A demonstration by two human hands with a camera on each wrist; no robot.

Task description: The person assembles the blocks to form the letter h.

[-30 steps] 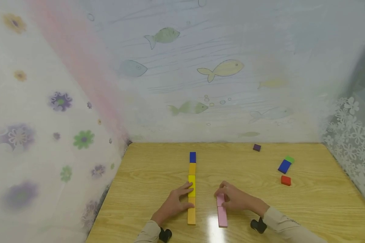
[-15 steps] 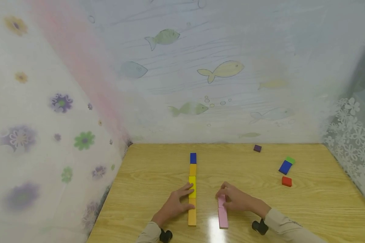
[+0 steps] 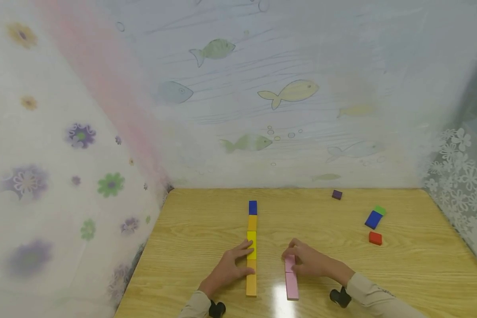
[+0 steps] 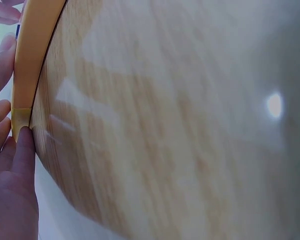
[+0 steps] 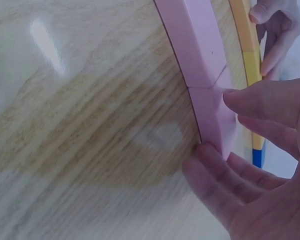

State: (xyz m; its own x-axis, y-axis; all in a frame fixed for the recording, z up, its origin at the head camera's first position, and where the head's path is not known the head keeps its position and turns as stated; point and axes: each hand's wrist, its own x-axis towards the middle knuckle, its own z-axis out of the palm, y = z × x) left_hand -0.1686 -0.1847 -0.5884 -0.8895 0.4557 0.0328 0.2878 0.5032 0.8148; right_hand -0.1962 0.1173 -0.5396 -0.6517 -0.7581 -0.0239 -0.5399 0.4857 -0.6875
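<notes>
A straight row of flat blocks runs away from the person in the head view: orange at the near end, then a yellow block, another orange block and a blue block. Spread along its left side, my left hand rests fingertips on the yellow block and the thumb on the near orange part. To the right lie two pink blocks end to end. My right hand grips the far pink block, thumb on its side and fingers round its far end. The near pink block meets it.
At the right of the wooden table lie a red block, a blue block touching a green block, and a dark purple block near the back edge. A painted wall rises behind.
Both hands keep their places on the blocks. The whole head view has shifted down very slightly; no block has visibly moved.
</notes>
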